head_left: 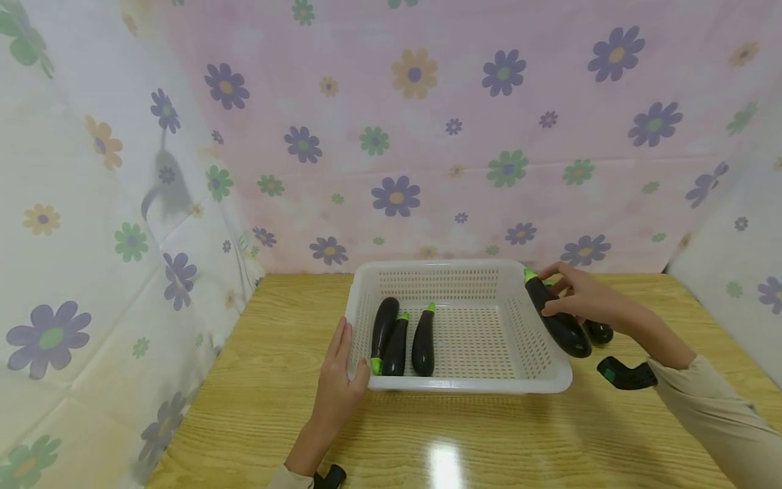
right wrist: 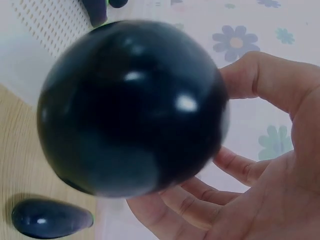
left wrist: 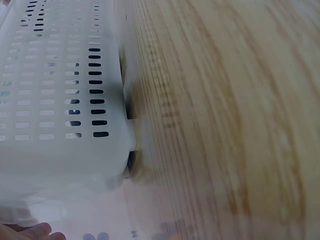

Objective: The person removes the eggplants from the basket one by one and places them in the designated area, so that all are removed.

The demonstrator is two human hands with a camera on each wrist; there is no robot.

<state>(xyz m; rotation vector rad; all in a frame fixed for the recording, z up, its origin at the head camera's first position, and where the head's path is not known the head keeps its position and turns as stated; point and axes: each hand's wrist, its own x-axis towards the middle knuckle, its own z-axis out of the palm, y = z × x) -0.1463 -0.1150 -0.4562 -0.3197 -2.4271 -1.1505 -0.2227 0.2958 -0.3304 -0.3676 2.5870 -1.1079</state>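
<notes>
My right hand (head_left: 577, 299) grips a dark, glossy eggplant (head_left: 559, 324) with a green stem tip, holding it tilted over the right rim of a white perforated plastic basket (head_left: 464, 386). In the right wrist view its rounded end (right wrist: 132, 110) fills the middle, with thumb and fingers bent about it. My left hand (head_left: 339, 377) rests against the basket's front left corner, fingers extended along the outer side and thumb near the rim. Inside the basket's left half lie three eggplants (head_left: 423, 343). Only fingertips (left wrist: 37, 231) show in the left wrist view.
Another eggplant (head_left: 599, 332) lies on the wooden table (head_left: 275, 380) right of the basket, partly hidden by my right hand. A flower-patterned cloth (head_left: 440, 170) hangs behind the table and at both sides. Black devices (head_left: 628, 375) are worn at the wrists.
</notes>
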